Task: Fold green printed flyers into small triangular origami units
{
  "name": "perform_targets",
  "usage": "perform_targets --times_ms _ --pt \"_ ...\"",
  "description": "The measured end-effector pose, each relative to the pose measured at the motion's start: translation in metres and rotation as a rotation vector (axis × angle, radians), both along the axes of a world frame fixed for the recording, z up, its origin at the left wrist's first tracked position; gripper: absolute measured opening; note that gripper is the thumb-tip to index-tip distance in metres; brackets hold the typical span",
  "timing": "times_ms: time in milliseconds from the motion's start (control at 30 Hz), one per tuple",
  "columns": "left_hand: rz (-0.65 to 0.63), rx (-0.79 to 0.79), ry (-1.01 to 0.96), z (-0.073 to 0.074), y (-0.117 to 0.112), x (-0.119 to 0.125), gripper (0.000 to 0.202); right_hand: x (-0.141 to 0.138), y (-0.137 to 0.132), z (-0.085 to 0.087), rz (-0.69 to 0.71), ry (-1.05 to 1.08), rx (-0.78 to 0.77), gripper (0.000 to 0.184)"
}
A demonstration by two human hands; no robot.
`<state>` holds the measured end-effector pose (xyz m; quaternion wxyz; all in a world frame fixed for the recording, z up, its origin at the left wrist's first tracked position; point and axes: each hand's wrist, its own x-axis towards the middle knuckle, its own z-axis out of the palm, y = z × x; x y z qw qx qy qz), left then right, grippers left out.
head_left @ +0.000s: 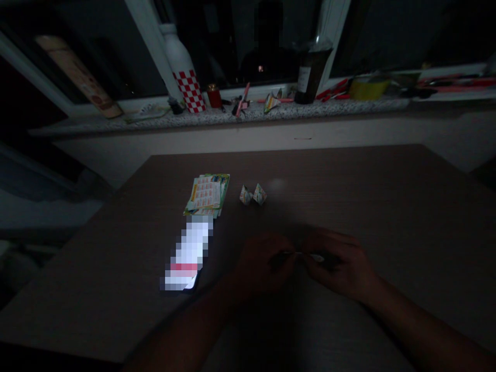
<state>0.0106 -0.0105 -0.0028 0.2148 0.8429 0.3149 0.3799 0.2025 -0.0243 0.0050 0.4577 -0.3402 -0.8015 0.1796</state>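
The room is dark. My left hand point(263, 261) and my right hand point(337, 263) meet low over the brown table point(387, 206), fingers pinched together on a small folded piece of paper point(310, 256) held between them. Two small folded paper shapes point(253, 195) stand farther back on the table. A stack of printed paper sheets point(208, 195) lies to their left. A lit phone point(188, 254) lies flat in front of the stack, left of my left hand.
A stone windowsill point(232, 116) runs behind the table with a red-and-white checked bottle point(184, 70), a dark bottle point(312, 70), a small red jar point(213, 96), a yellow tape roll point(368, 89), pens and a folded paper piece point(272, 101).
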Motion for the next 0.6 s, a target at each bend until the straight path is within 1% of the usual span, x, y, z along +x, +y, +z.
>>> perform_targets --times_ms 133,233,367,467,600 --pt "-0.038 0.085 0.043 -0.003 0.000 0.003 0.007 -0.004 0.000 0.000 0.021 0.003 0.047 0.010" --pt "-0.027 0.116 0.051 -0.005 0.000 0.005 0.007 -0.006 0.001 0.003 0.020 0.003 0.063 0.009" --pt "-0.005 0.121 0.054 -0.005 0.000 0.003 0.009 -0.004 0.001 0.005 -0.007 0.022 0.050 0.008" --pt "0.025 0.119 0.045 -0.003 0.001 0.000 0.007 0.001 0.000 0.004 -0.017 0.023 0.014 0.009" --pt "0.024 0.085 0.026 0.001 0.001 -0.002 0.005 0.006 0.000 0.002 -0.026 0.023 -0.012 0.010"
